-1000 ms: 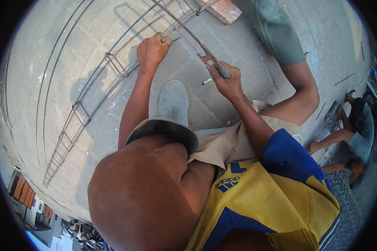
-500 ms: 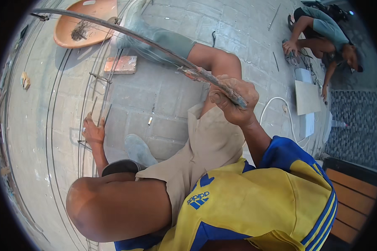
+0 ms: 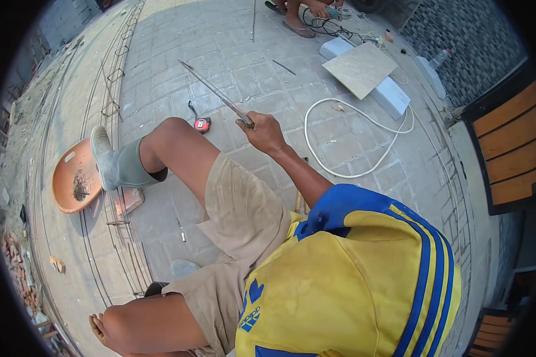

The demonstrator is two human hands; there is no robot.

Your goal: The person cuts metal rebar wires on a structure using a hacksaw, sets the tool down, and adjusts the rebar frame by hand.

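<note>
My right hand [image 3: 263,132] is closed round one end of a long, thin metal bar [image 3: 215,91], held out over the paving. A thinner strip or wire runs along the bar. Beyond my left knee, at the lower left, fingers of my left hand [image 3: 99,328] show, stretched out with nothing visible in them; the knee hides the rest. Near that hand lie long steel reinforcing rods [image 3: 92,262]. My booted foot [image 3: 103,157] is beside an orange basin [image 3: 65,172] holding a small heap of dark bits. A brick [image 3: 129,201] lies near the boot.
A red-and-black tape measure [image 3: 202,124] lies beyond my right knee. A white hose or cable [image 3: 333,173] loops to the right. A flat tile [image 3: 363,68] rests on white boxes [image 3: 390,98]. A co-worker's hand [image 3: 319,9] is at a power tool [image 3: 337,13] at the far edge.
My view has swung right. My left hand has left the steel rods and moved back beside my left knee. My right hand still grips the metal bar, now pointing away over the paving.
</note>
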